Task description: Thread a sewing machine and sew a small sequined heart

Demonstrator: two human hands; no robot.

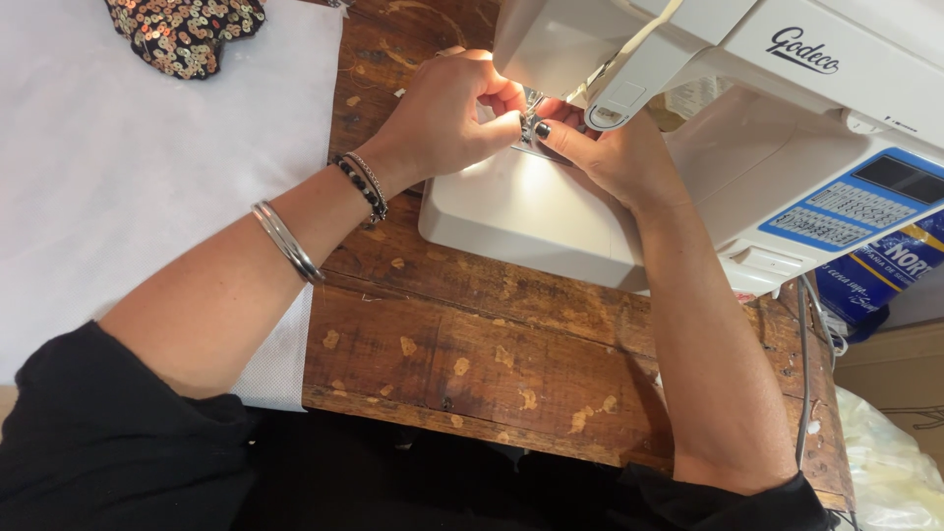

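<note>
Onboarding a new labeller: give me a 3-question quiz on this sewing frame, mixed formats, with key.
1. True or false: the left hand and the right hand meet at the presser foot of the white sewing machine.
2. Multiple choice: what lies at the top left on the white fabric? A) scissors B) a dark sequinned piece C) a thread spool
3. Fill in: the machine stands on a worn ____ table.

Key: 1 true; 2 B; 3 wooden.
</note>
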